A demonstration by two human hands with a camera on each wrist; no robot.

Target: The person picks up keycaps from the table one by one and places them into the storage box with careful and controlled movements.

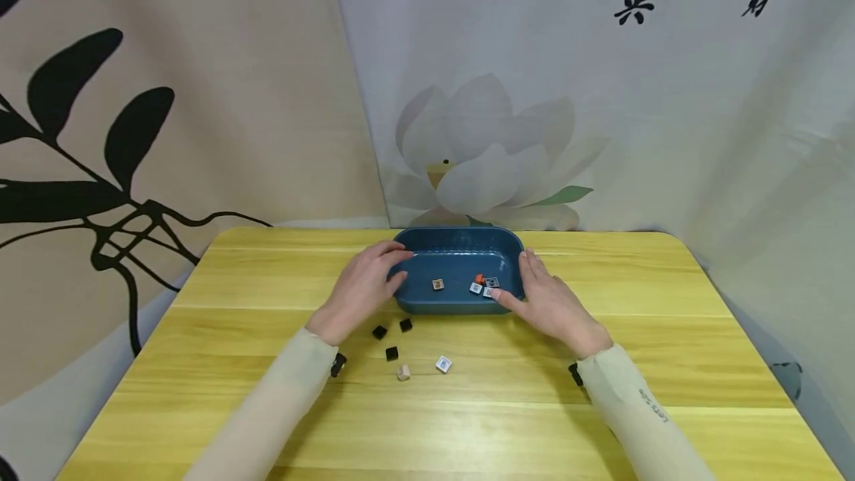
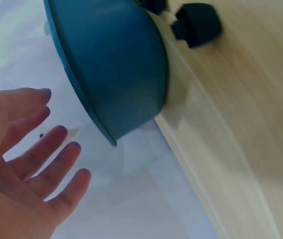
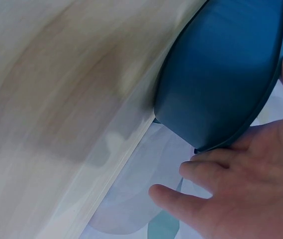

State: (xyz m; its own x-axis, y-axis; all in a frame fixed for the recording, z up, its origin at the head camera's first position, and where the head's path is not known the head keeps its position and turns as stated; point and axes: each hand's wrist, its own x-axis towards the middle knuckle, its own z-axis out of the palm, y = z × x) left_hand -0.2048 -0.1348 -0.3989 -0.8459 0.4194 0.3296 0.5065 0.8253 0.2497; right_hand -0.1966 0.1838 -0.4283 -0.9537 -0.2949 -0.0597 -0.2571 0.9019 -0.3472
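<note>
A dark blue rectangular tray (image 1: pixel 461 308) stands near the table's far edge. At its left end my left hand (image 1: pixel 364 280) hovers with fingers spread and slightly bent; the left wrist view shows a gap between the fingertips (image 2: pixel 72 149) and the tray wall (image 2: pixel 111 64). My right hand (image 1: pixel 551 303) rests against the tray's right end, thumb over the near rim and fingers along the side. Inside the tray lie a brown-faced cube (image 1: pixel 437 284), several white patterned cubes (image 1: pixel 476 288) and a small orange piece (image 1: pixel 479 278), close to the right thumb.
On the wooden table (image 1: pixel 508 421) in front of the tray lie three black cubes (image 1: pixel 391 353), a pale cube (image 1: pixel 404 372) and a white patterned cube (image 1: pixel 444 364). A printed curtain (image 1: pixel 280 95) hangs right behind the table's far edge.
</note>
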